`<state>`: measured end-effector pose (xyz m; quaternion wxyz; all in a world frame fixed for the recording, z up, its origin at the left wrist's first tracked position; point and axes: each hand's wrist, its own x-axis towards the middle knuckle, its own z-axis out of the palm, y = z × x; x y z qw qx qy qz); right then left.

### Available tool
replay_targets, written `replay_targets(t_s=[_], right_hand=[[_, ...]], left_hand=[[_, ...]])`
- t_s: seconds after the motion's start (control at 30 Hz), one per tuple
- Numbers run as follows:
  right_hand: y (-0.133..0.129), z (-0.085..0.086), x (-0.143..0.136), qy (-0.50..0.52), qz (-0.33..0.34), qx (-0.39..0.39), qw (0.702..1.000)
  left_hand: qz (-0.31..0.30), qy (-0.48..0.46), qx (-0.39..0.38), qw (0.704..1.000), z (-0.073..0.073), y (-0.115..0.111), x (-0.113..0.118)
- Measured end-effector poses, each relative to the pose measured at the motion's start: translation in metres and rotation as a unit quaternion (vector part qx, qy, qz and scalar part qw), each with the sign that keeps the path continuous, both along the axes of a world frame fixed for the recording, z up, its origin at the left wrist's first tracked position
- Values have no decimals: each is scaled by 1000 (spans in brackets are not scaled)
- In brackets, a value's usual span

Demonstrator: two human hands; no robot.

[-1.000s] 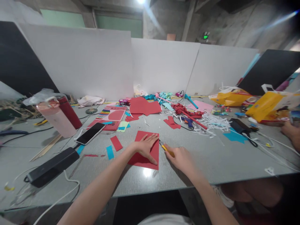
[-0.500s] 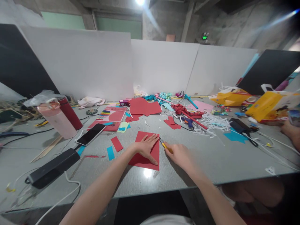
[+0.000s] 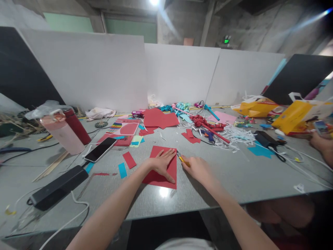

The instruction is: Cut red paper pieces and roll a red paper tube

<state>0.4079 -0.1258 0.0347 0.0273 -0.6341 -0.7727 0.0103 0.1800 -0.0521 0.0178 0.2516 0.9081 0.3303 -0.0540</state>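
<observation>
A red paper sheet point(image 3: 156, 178) lies flat near the table's front edge. My left hand point(image 3: 163, 165) rests on it, palm down with fingers spread. Just right of the sheet, my right hand point(image 3: 196, 168) is closed round a yellow utility knife point(image 3: 182, 160). The blade's tip is by the sheet's upper right corner; whether it touches the paper is too small to tell. Left of the sheet lie a small red paper piece point(image 3: 129, 160) and a blue one point(image 3: 122, 170).
At left are a phone point(image 3: 101, 150), a black power strip point(image 3: 59, 187), a pink bottle point(image 3: 63, 133) and a red bottle point(image 3: 78, 127). Behind lie red paper point(image 3: 161, 118) and white paper strips point(image 3: 240, 135). Another person's hand point(image 3: 322, 144) shows at far right.
My right hand and the knife have shifted very slightly left and up. My left hand stays on the sheet. The other person's hand at far right has moved a little.
</observation>
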Motion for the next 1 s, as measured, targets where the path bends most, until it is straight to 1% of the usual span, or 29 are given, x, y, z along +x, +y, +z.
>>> replay_targets(t_s=[0.2,0.4,0.57,0.67,0.83,0.9,1.0], right_hand=[[1,1,-2,-18,0,11,1000],[7,1,-4,-33,-16,12,999],[10,0,-1,-15,-8,2,1000],[9,0,-2,-21,-1,4,1000],[11,9,-3,-59,36,6,998],[16,15,2,-58,48,-4,997],[32,22,16,-43,70,-26,996]], left_hand=[[-3,-3,-1,1000,0,1,0],[1,-4,0,1000,-3,2,0],[-2,-8,-1,1000,-3,1,0],[1,-3,-1,1000,-1,0,0],[3,-12,3,1000,0,-2,0],[3,-16,3,1000,-1,-2,0],[4,-22,2,1000,-2,-2,-1]])
